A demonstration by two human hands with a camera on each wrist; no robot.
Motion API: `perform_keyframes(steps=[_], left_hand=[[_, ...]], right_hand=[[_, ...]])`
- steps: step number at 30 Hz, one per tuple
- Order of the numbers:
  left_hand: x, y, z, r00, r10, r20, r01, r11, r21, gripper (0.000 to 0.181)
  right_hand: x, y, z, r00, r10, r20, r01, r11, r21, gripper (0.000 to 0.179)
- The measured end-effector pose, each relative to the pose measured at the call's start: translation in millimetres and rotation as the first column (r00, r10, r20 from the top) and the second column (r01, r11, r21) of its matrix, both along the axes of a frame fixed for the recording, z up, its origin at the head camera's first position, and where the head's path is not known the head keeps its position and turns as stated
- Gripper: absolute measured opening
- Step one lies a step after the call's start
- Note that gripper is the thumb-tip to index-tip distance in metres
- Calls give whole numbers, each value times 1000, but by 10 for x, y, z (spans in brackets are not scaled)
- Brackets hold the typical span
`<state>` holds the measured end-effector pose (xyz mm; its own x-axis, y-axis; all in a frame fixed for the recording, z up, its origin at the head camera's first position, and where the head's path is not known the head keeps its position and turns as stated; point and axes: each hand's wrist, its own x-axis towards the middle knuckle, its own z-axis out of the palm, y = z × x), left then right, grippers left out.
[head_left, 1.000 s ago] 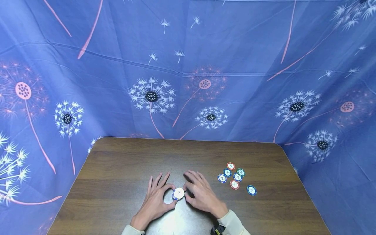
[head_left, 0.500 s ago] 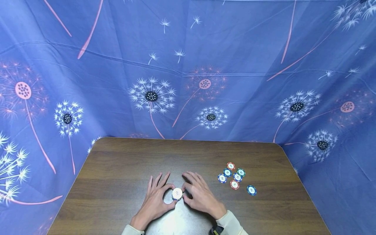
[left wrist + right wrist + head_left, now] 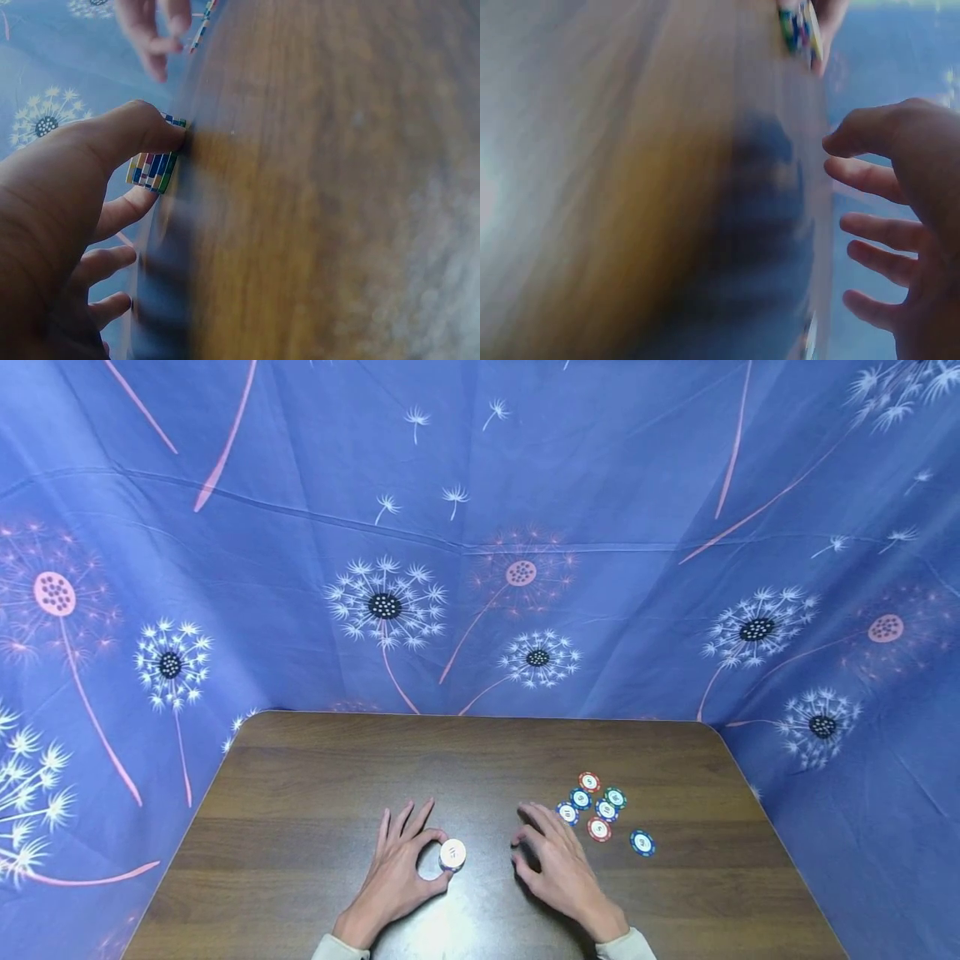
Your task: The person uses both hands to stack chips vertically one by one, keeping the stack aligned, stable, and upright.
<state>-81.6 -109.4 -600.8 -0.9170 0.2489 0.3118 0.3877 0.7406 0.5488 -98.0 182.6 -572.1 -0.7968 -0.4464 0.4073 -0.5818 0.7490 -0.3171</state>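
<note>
A short stack of poker chips (image 3: 452, 855) stands on the wooden table, its top chip white-faced in the head view. My left hand (image 3: 401, 878) holds the stack between thumb and index finger, the other fingers spread out. From the side, in the left wrist view, the stack (image 3: 152, 169) shows layers of green, blue, red and yellow edges. My right hand (image 3: 558, 868) hovers over the table between the stack and the loose chips, its fingers loosely bent and nothing in them. The right wrist view shows its fingers (image 3: 877, 234) apart from the stack.
Several loose poker chips lie to the right: red ones (image 3: 599, 830), blue ones (image 3: 581, 799) and a green one (image 3: 616, 797), some overlapping. A single blue chip (image 3: 642, 842) lies farther right. Behind the brown table (image 3: 337, 760) hangs a blue dandelion-print cloth (image 3: 637, 485).
The right hand first closed in on the stack, whose top chip shifted left into line, then moved away to the right toward the loose chips. The left hand stayed on the stack.
</note>
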Motion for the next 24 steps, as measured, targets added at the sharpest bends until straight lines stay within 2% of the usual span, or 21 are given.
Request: perform_keyframes(steps=[5,11,17,24], left_hand=[[0,1,-2,1000,2,6,-2,1000,6,36],[-1,3,-7,1000,3,17,-3,1000,13,36],[3,4,-4,1000,7,8,-7,1000,6,36],[10,4,5,1000,4,2,-4,1000,8,37]], right_hand=[[74,444,-56,991,-118,-67,115,993,-37,26],[132,942,-45,968,-230,-98,230,973,-18,30],[101,1329,19,952,-306,-28,306,952,9,34],[19,1585,102,930,-365,40,363,931,44,39]])
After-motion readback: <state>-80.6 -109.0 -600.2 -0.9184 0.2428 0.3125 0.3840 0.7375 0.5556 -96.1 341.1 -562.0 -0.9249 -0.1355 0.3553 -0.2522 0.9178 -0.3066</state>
